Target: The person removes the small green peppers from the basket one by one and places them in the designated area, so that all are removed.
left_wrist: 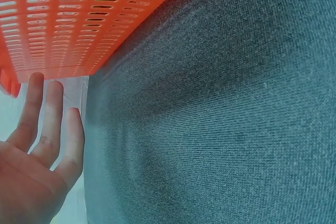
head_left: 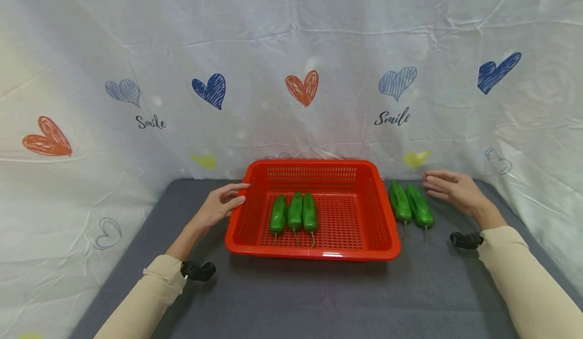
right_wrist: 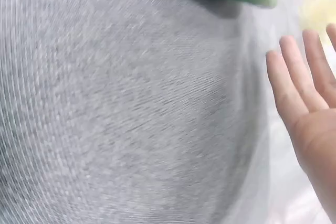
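Note:
A red plastic basket point(head_left: 314, 252) with slotted walls sits in the middle of the table. Three green peppers point(head_left: 295, 212) lie side by side in its left half, stems toward me. My left hand point(head_left: 217, 208) is at the basket's left rim, fingertips at the edge; the left wrist view shows its fingers point(left_wrist: 51, 116) extended beside the slotted wall. Just right of the basket, two more green peppers point(head_left: 419, 207) lie on the table. Near them hovers my right hand point(head_left: 457, 193), holding nothing, its fingers point(right_wrist: 299, 72) fairly straight in the right wrist view.
Dark grey cloth covers the table point(head_left: 309, 298). A pale curtain point(head_left: 255, 35) printed with hearts and "Smile" hangs close behind the basket and along both sides. Each wrist carries a black strapped device point(head_left: 198, 271).

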`<state>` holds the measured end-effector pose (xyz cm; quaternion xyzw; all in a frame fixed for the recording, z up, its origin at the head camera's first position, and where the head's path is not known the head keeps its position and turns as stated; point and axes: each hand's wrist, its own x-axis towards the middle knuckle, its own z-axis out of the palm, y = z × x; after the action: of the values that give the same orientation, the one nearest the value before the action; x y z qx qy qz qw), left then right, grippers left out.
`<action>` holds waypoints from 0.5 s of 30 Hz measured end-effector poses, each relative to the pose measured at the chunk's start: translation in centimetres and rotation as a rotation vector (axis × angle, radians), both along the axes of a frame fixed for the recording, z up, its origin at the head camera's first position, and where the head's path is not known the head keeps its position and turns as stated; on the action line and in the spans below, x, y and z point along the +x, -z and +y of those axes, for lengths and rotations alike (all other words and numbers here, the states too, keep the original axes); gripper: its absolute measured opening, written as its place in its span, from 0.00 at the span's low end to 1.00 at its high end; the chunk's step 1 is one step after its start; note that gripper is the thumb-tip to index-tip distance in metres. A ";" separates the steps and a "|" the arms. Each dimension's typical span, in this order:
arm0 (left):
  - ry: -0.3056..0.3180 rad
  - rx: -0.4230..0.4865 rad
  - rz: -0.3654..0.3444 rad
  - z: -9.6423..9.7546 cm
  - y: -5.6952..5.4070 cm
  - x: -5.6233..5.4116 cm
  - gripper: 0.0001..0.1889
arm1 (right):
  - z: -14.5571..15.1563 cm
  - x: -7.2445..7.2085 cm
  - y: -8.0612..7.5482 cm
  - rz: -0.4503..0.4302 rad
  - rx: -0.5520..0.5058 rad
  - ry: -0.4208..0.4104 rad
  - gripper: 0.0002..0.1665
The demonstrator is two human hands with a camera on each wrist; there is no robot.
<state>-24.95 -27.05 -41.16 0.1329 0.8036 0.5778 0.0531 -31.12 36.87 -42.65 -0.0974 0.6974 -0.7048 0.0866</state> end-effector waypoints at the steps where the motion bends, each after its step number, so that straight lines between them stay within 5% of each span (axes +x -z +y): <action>1: 0.000 0.001 0.000 0.0 0.0 0.0 0.25 | -0.1 0.1 -0.2 0.008 0.006 0.013 0.18; 8: 0.000 -0.003 -0.001 0.0 0.0 0.0 0.25 | -1.3 0.4 -1.6 0.066 0.048 0.113 0.19; 15: -0.006 -0.009 0.007 0.0 0.1 0.0 0.25 | -3.1 0.9 -3.3 0.107 -0.021 0.069 0.18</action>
<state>-24.91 -27.00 -41.23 0.1320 0.8068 0.5737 0.0491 -30.20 33.78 -39.36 -0.1117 0.6963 -0.7086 0.0241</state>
